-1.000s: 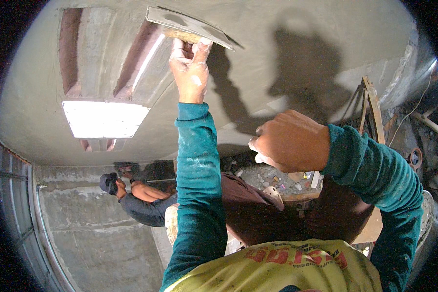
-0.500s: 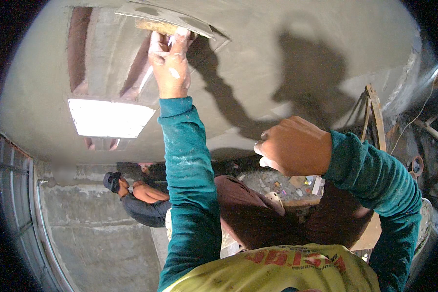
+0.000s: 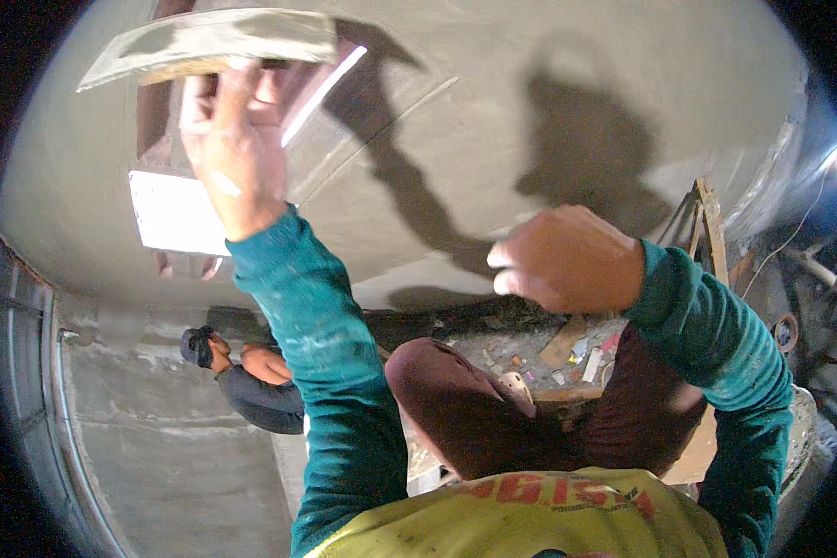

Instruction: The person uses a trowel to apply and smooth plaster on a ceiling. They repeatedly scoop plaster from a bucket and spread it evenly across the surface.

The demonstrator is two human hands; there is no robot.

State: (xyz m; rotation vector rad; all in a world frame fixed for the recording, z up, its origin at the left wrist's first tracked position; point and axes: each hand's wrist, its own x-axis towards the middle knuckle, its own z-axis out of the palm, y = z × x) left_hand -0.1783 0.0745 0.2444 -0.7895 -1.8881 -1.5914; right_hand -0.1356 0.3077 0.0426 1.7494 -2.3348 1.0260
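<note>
Before the grooved wall (image 3: 474, 139), your left grip (image 3: 232, 139) clasps the trowel (image 3: 242, 35) by its handle (image 3: 181, 69), presumably keeping the blade (image 3: 139, 51) clear of your fingers, while your right grip (image 3: 567, 260) curls, whether empty I cannot tell

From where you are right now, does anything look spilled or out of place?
Yes: loose grey rubble with small coloured scraps shows strewn between the bent maroon trouser legs, looking untidy beside the smooth grey plaster surface.
</note>
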